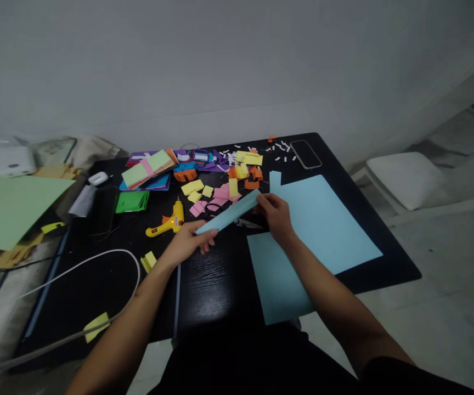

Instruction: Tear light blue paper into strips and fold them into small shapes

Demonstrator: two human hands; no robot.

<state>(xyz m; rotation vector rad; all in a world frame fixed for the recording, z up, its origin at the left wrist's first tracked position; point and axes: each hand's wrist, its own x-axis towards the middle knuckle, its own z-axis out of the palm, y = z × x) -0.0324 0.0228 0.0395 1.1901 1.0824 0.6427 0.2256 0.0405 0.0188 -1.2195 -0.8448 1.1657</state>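
A light blue paper strip is stretched between my two hands above the black table. Its near left end is pinched by my left hand, and its far right end by my right hand. Under my right forearm lie large light blue paper sheets, partly covered by the arm. A small blue paper piece rests just beyond my right hand. Scissors lie beneath the strip, mostly hidden. To the left of the strip is a yellow glue gun.
Pink paper pieces, yellow pieces and white scraps cover the table's back. A stack of coloured paper and green slips lie back left. A phone sits back right. A white cable loops near my left arm. A white stool stands right.
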